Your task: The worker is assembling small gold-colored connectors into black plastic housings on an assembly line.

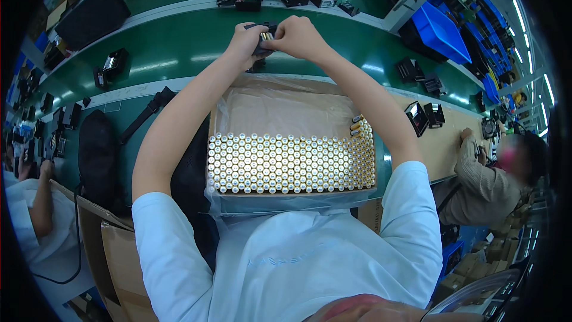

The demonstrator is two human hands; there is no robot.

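Over the green belt, my left hand [241, 45] is closed around a small black battery-powered device [257, 27]. Gold and silver batteries [266, 36] show in its exposed side. My right hand [300, 38] meets the device from the right, its fingers curled and pressed together against the batteries. Whatever those fingertips pinch is hidden. Below both hands, between my forearms, a shallow cardboard box [223, 92] lined with clear plastic holds many upright batteries [280, 164] in tight rows. A few loose batteries [357, 126] lie tilted at its right side, and brown cardboard shows in its far part.
Black devices [241, 0] stand along the far ledge, with more devices [420, 116] on the right. A blue bin [438, 33] sits at the back right. A black strap [149, 113] lies left of my arm. Co-workers sit on the right [485, 173] and left [44, 220].
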